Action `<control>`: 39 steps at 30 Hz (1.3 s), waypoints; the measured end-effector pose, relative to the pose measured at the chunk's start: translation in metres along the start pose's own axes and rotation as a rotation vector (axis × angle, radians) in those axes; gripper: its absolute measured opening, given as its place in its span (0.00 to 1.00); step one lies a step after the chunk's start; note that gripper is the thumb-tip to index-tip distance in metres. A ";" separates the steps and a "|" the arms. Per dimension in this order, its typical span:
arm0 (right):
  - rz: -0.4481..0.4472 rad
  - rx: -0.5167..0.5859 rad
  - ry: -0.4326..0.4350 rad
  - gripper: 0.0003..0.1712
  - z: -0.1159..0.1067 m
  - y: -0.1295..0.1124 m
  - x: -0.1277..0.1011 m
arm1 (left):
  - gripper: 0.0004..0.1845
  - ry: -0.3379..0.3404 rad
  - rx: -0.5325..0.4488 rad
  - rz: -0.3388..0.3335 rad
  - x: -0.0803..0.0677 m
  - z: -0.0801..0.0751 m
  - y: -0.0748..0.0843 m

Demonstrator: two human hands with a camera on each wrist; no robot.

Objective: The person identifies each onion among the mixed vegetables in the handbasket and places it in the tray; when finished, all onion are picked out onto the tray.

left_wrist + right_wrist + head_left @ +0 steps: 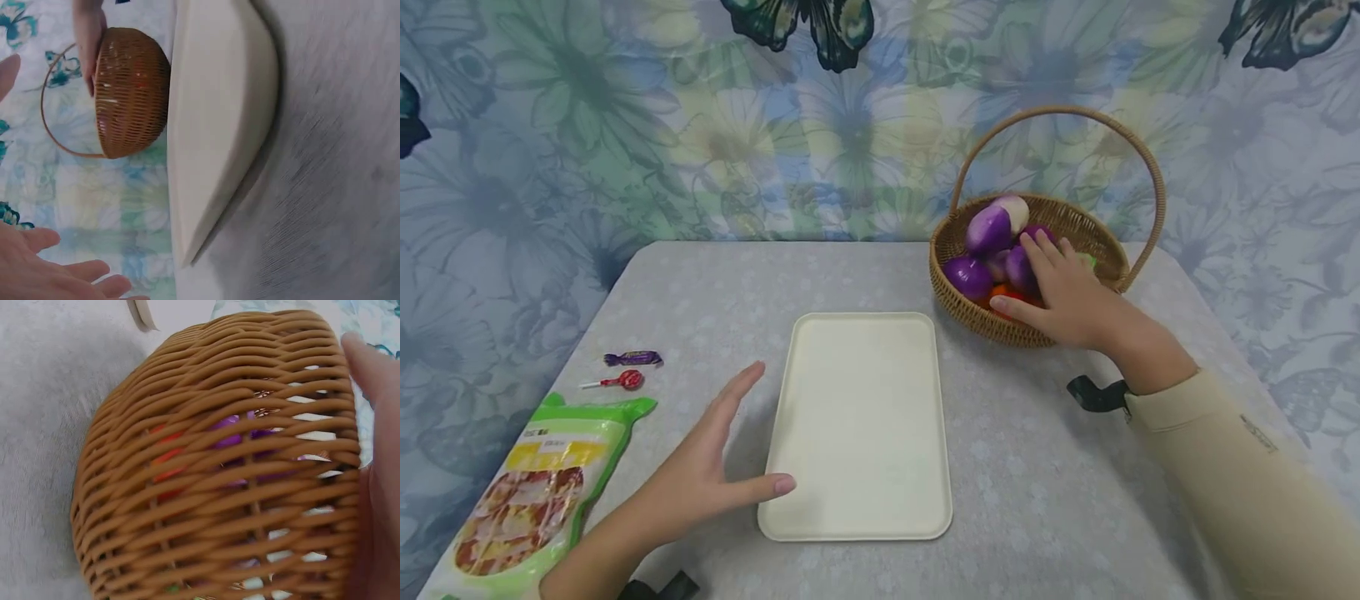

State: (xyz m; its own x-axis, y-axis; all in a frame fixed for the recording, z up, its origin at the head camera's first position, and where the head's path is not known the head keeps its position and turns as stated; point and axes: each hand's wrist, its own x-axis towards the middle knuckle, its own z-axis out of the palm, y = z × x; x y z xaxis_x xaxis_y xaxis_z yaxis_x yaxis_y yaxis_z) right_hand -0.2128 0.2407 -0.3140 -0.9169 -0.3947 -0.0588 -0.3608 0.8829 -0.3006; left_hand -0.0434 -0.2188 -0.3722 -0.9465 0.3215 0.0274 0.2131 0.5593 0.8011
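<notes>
Right hand reached into the woven wicker basket, fingers draped on a purple onion without visibly gripping (left hand lay open, farther off, beside the cream rectangular tray).

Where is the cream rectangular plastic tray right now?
In the head view the cream rectangular tray lies mid-table, between the open left hand at its left edge and the brown wicker basket at its upper right.
</notes>
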 end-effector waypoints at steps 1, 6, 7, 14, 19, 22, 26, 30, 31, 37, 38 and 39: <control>-0.005 0.010 0.003 0.65 0.000 0.001 0.003 | 0.65 0.010 -0.009 -0.016 -0.003 0.002 0.000; -0.037 0.073 0.040 0.64 -0.001 0.005 0.016 | 0.68 0.015 -0.026 -0.083 -0.010 0.019 -0.009; -0.039 0.091 0.047 0.64 -0.002 0.005 0.017 | 0.70 0.006 -0.020 -0.089 -0.010 0.022 -0.011; -0.026 0.142 0.023 0.60 -0.001 0.007 0.028 | 0.80 -0.071 0.032 -0.127 -0.013 0.037 -0.026; -0.013 0.144 0.037 0.51 -0.001 0.009 0.028 | 0.84 -0.113 0.100 -0.059 -0.014 0.041 -0.035; -0.010 0.145 0.054 0.45 -0.001 0.010 0.029 | 0.84 -0.110 0.132 -0.012 -0.013 0.042 -0.038; 0.003 0.128 0.073 0.37 -0.002 0.012 0.030 | 0.83 -0.094 0.152 0.001 -0.013 0.042 -0.038; 0.032 0.119 0.081 0.36 -0.002 0.014 0.031 | 0.83 -0.080 0.163 0.005 -0.014 0.041 -0.037; 0.037 0.118 0.085 0.36 -0.003 0.014 0.031 | 0.83 -0.075 0.167 0.008 -0.014 0.041 -0.038; 0.049 0.138 0.139 0.36 -0.005 0.008 0.027 | 0.84 -0.069 0.188 -0.010 -0.015 0.043 -0.040; 0.046 0.146 0.150 0.36 -0.005 0.006 0.026 | 0.84 -0.071 0.188 -0.017 -0.014 0.043 -0.041; 0.043 0.156 0.161 0.36 -0.005 0.004 0.024 | 0.84 -0.070 0.189 -0.017 -0.014 0.044 -0.041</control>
State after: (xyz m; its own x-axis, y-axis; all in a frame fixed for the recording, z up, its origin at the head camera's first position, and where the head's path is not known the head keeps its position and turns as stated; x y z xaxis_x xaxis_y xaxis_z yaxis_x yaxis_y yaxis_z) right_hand -0.2375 0.2361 -0.3119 -0.9507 -0.3009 0.0747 -0.3018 0.8428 -0.4457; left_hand -0.0281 -0.2129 -0.4315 -0.9325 0.3596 -0.0326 0.2451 0.6966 0.6743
